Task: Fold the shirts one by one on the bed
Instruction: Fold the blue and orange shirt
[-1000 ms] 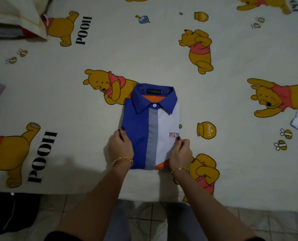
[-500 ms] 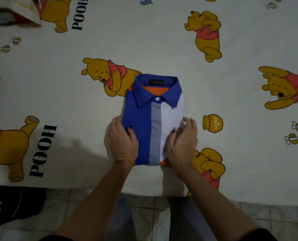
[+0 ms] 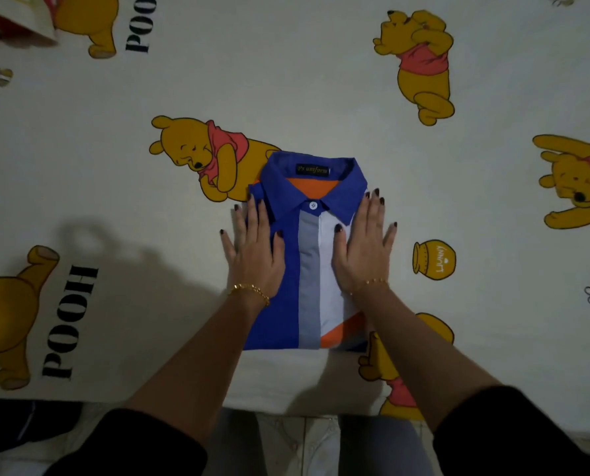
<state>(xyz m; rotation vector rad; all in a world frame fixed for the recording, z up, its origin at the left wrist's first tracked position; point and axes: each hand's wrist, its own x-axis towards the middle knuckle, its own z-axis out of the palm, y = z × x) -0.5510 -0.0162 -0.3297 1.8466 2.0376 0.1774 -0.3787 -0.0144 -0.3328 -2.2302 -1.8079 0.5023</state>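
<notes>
At the bottom of the frame, black sleeves point(image 3: 132, 444) reached over a tiled floor point(image 3: 297, 441). Just above them, the left hand point(image 3: 254, 249) lay flat, fingers straight, on the blue side of the folded shirt point(image 3: 309, 269), and the right hand point(image 3: 364, 247) pressed flat on its white side. The shirt sat mid-frame on the bear-printed bed point(image 3: 321, 80), collar toward the top. Another cloth point(image 3: 15, 18) showed at the upper left.

One head-worn wide-angle camera looks steeply down, close over the bed point(image 3: 321, 80) edge.
</notes>
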